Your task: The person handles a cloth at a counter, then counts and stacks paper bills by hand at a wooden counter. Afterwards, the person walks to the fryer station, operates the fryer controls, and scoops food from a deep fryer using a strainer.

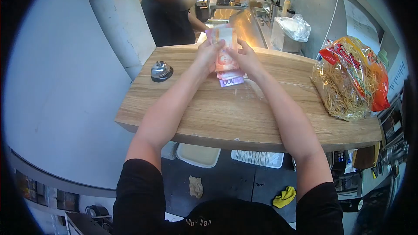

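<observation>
We see left hand (pixel 208 55) and right hand (pixel 249 62) clamped on banknotes (pixel 226 64) between them. Long axis runs fore-and-aft.

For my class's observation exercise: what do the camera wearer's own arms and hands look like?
The black shirt has short, plain sleeves and pale lettering on the front. The forearms, left hand and right hand are bare: no gloves or wristwatch show.

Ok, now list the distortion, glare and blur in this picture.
Head view: fisheye bowing, strongest near the edges, with dark corners; head view: a bright glare patch at upper left, shine on the noodle bag; head view: blur over the head of the person behind, the banknotes palest toward their far end.
</observation>
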Demonstrator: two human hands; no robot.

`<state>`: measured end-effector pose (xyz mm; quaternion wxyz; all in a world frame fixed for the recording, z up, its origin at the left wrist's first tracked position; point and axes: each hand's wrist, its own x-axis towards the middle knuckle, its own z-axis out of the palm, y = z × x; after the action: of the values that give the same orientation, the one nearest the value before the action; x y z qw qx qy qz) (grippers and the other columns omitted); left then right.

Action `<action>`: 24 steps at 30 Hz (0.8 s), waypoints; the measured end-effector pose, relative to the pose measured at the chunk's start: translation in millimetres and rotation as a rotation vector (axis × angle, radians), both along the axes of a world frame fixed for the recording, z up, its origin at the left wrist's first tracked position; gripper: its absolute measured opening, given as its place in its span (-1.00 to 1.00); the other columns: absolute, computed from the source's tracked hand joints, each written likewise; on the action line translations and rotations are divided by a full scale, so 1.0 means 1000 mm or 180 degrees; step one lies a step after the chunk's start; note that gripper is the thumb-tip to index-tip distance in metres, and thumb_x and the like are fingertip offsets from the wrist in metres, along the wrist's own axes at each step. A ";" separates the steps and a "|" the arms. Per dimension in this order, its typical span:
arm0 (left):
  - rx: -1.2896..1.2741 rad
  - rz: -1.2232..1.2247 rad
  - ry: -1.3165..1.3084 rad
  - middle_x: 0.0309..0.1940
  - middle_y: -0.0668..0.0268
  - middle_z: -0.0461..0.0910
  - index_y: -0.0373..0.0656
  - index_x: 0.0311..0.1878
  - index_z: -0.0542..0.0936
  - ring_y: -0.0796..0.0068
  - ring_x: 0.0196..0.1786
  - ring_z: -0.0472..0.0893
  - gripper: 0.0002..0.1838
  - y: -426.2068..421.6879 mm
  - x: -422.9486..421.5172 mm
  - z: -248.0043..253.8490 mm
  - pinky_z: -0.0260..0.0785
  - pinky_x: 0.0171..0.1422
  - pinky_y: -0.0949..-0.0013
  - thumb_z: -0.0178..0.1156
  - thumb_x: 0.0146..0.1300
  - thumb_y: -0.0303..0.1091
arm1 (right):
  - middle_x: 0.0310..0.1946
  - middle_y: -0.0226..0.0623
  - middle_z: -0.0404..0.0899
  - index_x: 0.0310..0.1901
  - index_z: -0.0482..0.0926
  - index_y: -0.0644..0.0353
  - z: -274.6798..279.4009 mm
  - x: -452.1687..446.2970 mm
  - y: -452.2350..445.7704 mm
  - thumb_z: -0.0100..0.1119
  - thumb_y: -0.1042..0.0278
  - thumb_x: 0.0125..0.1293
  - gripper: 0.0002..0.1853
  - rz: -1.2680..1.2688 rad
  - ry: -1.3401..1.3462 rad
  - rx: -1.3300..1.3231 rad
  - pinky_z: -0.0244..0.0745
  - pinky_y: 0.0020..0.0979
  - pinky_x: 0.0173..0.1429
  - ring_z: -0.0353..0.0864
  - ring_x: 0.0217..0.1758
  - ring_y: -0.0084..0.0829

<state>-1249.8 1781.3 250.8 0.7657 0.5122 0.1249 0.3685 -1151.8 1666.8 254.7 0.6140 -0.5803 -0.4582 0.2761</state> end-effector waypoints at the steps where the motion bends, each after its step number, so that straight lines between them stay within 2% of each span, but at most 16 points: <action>1: -0.0005 0.0005 0.0000 -0.05 0.14 0.58 -0.23 0.14 0.39 0.25 -0.07 0.65 -0.69 0.001 -0.002 0.002 0.60 -0.03 0.17 0.10 0.36 -0.43 | -0.12 -0.20 0.63 0.34 0.20 0.29 -0.001 0.001 0.000 0.14 0.32 0.38 -0.43 0.0005 0.0000 -0.0005 0.58 -0.46 -0.19 0.65 -0.18 -0.48; 3: 0.0052 0.0249 -0.0297 -0.05 0.14 0.57 -0.23 0.14 0.39 0.26 -0.06 0.65 -0.70 0.003 -0.006 0.007 0.60 -0.01 0.15 0.08 0.38 -0.42 | -0.13 -0.23 0.64 0.22 0.39 0.31 -0.001 0.008 0.002 0.10 0.28 0.41 -0.57 0.0625 0.0394 -0.0402 0.58 -0.45 -0.16 0.65 -0.19 -0.47; 4: 0.0049 0.0253 -0.0296 -0.05 0.14 0.57 -0.23 0.14 0.39 0.26 -0.06 0.65 -0.70 0.003 -0.006 0.009 0.60 -0.01 0.15 0.08 0.38 -0.42 | -0.13 -0.23 0.64 0.22 0.39 0.31 -0.003 0.010 0.004 0.10 0.28 0.41 -0.57 0.0629 0.0395 -0.0406 0.58 -0.45 -0.16 0.65 -0.19 -0.47; 6: -0.0019 0.0088 -0.0525 -0.05 0.14 0.57 -0.23 0.15 0.40 0.26 -0.04 0.64 -0.70 0.002 -0.006 0.010 0.59 0.01 0.14 0.06 0.39 -0.40 | -0.16 -0.27 0.65 0.11 0.51 0.32 -0.008 0.014 0.010 0.09 0.26 0.41 -0.65 0.0490 0.0458 -0.0232 0.57 -0.45 -0.15 0.64 -0.19 -0.48; 9: -0.0035 -0.0148 -0.0085 -0.04 0.14 0.57 -0.23 0.16 0.40 0.25 -0.02 0.63 -0.70 -0.003 -0.004 0.007 0.58 0.03 0.13 0.04 0.40 -0.39 | -0.19 -0.27 0.65 0.10 0.51 0.32 -0.005 0.014 0.007 0.09 0.25 0.41 -0.64 0.0300 0.0185 -0.0108 0.56 -0.45 -0.15 0.64 -0.20 -0.50; 13: -0.0101 -0.0205 -0.0057 -0.04 0.14 0.58 -0.24 0.16 0.40 0.25 -0.03 0.64 -0.69 0.011 -0.003 0.003 0.58 0.03 0.15 0.05 0.40 -0.39 | -0.19 -0.28 0.65 0.06 0.53 0.32 -0.007 0.013 0.006 0.10 0.24 0.41 -0.66 0.0198 -0.0428 -0.0011 0.53 -0.45 -0.13 0.62 -0.21 -0.53; 15: -0.0119 -0.0209 0.0012 -0.02 0.13 0.58 -0.26 0.13 0.41 0.27 -0.04 0.64 -0.70 0.014 -0.008 0.005 0.58 0.03 0.16 0.06 0.40 -0.39 | -0.33 -0.25 0.65 -0.07 0.58 0.35 -0.004 0.007 0.002 0.08 0.20 0.42 -0.67 0.0089 -0.0645 0.0051 0.50 -0.45 -0.25 0.61 -0.34 -0.50; 16: -0.0119 -0.0203 0.0017 -0.02 0.13 0.58 -0.26 0.13 0.41 0.27 -0.04 0.64 -0.70 0.011 -0.011 0.009 0.58 0.03 0.16 0.06 0.40 -0.39 | -0.33 -0.25 0.65 -0.07 0.58 0.35 0.001 0.006 0.001 0.08 0.20 0.42 -0.67 0.0094 -0.0640 0.0051 0.50 -0.45 -0.25 0.61 -0.34 -0.50; 18: -0.0254 -0.0422 0.0150 -0.04 0.13 0.59 -0.29 0.11 0.43 0.28 -0.05 0.65 -0.71 0.004 -0.016 0.017 0.58 0.04 0.18 0.06 0.39 -0.39 | -0.36 -0.26 0.64 -0.07 0.59 0.33 0.012 0.010 0.001 -0.04 0.09 0.47 -0.60 0.0147 0.0678 0.0005 0.49 -0.44 -0.22 0.59 -0.33 -0.50; 19: -0.0254 -0.0427 0.0149 -0.04 0.13 0.59 -0.29 0.11 0.43 0.28 -0.05 0.65 -0.71 0.005 -0.017 0.017 0.58 0.04 0.18 0.06 0.39 -0.39 | -0.38 -0.29 0.63 -0.06 0.59 0.29 0.012 0.015 0.000 -0.13 0.03 0.50 -0.55 0.0207 0.0760 0.0103 0.49 -0.43 -0.22 0.58 -0.37 -0.51; 20: -0.0133 -0.0666 0.0245 -0.05 0.13 0.59 -0.30 0.11 0.43 0.27 -0.05 0.66 -0.71 0.006 -0.018 0.017 0.58 0.05 0.18 0.06 0.39 -0.39 | -0.38 -0.29 0.63 -0.06 0.59 0.29 0.012 0.020 0.000 -0.13 0.03 0.50 -0.55 0.0202 0.0756 0.0101 0.49 -0.43 -0.22 0.58 -0.37 -0.51; 22: -0.0014 -0.0902 0.0333 -0.06 0.13 0.60 -0.30 0.10 0.44 0.27 -0.05 0.66 -0.72 0.007 -0.018 0.015 0.58 0.07 0.18 0.06 0.39 -0.40 | -0.29 -0.34 0.63 -0.08 0.59 0.25 0.013 0.025 0.000 -0.04 0.05 0.47 -0.61 0.0170 0.0764 -0.0005 0.50 -0.39 -0.11 0.57 -0.28 -0.51; 24: -0.0196 -0.0849 0.0365 -0.08 0.13 0.61 -0.31 0.09 0.44 0.27 -0.05 0.66 -0.72 0.008 -0.015 0.011 0.58 0.08 0.18 0.07 0.39 -0.41 | -0.29 -0.35 0.64 -0.08 0.60 0.24 0.013 0.026 -0.004 0.02 0.09 0.45 -0.65 0.0152 0.0622 0.0035 0.50 -0.41 -0.14 0.57 -0.30 -0.53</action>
<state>-1264.6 1788.9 261.9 0.8148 0.5208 0.1105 0.2296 -1125.8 1663.2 268.0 0.6522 -0.5362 -0.4113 0.3435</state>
